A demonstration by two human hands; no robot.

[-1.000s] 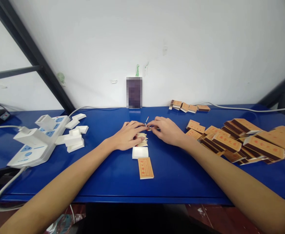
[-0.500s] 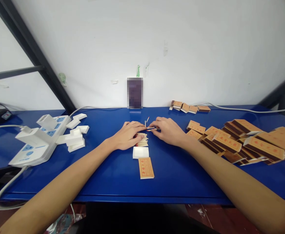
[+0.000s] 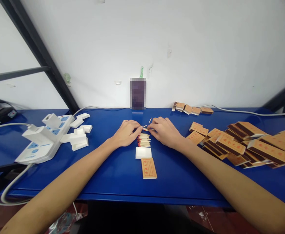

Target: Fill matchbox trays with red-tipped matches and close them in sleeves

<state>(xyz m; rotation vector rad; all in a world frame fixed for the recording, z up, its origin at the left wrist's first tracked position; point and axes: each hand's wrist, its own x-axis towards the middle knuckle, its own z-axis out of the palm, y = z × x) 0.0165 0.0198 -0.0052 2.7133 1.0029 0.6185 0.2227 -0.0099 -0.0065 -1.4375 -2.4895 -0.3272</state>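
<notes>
A row of red-tipped matches [image 3: 144, 140] lies on the blue table, heads to the left. At its far end, my left hand [image 3: 128, 132] has its thumb and fingers pinched at the end of a match [image 3: 144, 126]. Opposite it, my right hand [image 3: 164, 130] curls its fingers on the other ends of a few matches there. One loose match [image 3: 150, 120] lies beyond my fingertips. Nearest the row is a white matchbox tray [image 3: 143, 152], and in front of that an orange matchbox [image 3: 149, 168] lies flat.
Many orange matchboxes [image 3: 230, 144] are heaped on the right. Several more boxes [image 3: 191, 109] stand along the wall. White trays [image 3: 80, 136] lie at the left by a power strip [image 3: 42, 146] with plugged chargers and cables. A blurred dark panel [image 3: 138, 93] stands at the wall.
The view has shifted slightly. My left hand has drawn back from over the row, uncovering more matches, and its fingers have closed toward the thumb. A match between my hands has tilted over.
</notes>
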